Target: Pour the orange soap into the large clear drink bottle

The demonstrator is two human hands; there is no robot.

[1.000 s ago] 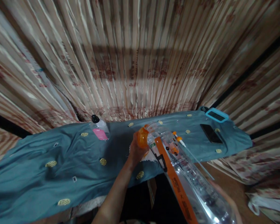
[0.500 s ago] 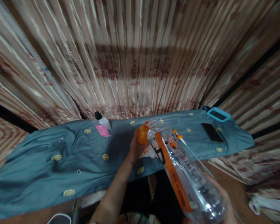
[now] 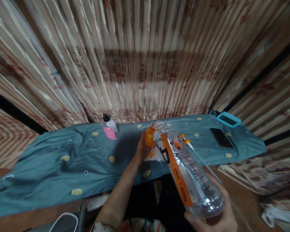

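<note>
One clear bottle (image 3: 186, 174) was held tilted over the table's edge, its base cupped by the right hand (image 3: 215, 219). Its orange cap (image 3: 149, 137) was gripped by the closed left hand (image 3: 142, 149). The bottle appeared empty. One white napkin (image 3: 157, 156) lay beneath the cap, one syringe (image 3: 187, 143) beside it. On the teal cloth (image 3: 50, 167) were seen one small pink-labelled bottle (image 3: 110, 129), contents unclear, and two phones (image 3: 221, 138).

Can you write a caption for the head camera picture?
Right hand holds a clear bottle while left hand grips its orange cap.
</note>
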